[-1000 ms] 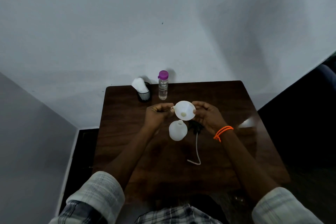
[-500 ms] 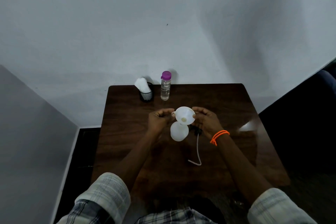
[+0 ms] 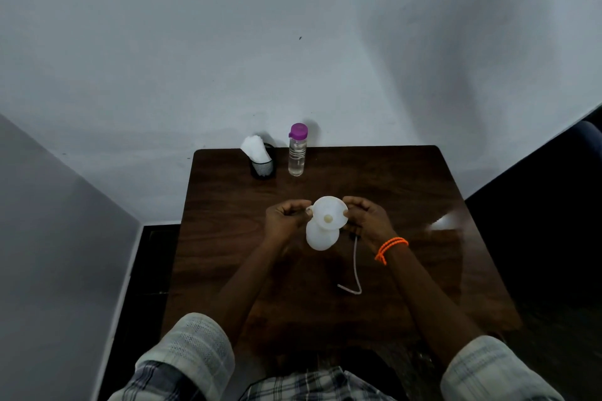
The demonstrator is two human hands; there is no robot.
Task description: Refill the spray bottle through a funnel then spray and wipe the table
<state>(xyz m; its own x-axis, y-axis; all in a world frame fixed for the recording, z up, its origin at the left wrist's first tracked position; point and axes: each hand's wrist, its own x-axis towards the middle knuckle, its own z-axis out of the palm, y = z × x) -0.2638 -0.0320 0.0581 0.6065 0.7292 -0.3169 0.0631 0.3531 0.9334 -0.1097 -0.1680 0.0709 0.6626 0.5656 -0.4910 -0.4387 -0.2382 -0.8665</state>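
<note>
The white funnel (image 3: 327, 213) sits over the neck of the white spray bottle (image 3: 321, 238), which stands near the middle of the dark wooden table (image 3: 407, 179). The left hand (image 3: 286, 220) pinches the funnel's rim on one side, and the right hand (image 3: 366, 218) pinches it on the other side. So both hands are grasping the funnel. I cannot tell if the spout is all the way down in the neck yet. The step looks like setting the funnel in the bottle. To do it well, keep the funnel straight up, push the spout gently into the hole, and let go only when it sits still. The bottle looks light, so it could tip over if the funnel is pushed sideways. One hand could hold the bottle while the other one pours. The black sprayer head (image 3: 351, 234) lies just beside the bottle, mostly hidden by the right hand, and its thin white tube (image 3: 355, 264) trails toward the person. The clear water bottle with the purple cap (image 3: 297, 151) waits at the far edge, still closed. Next to it is a black mesh cup (image 3: 262, 168) with white tissue (image 3: 255, 148) for wiping.
</note>
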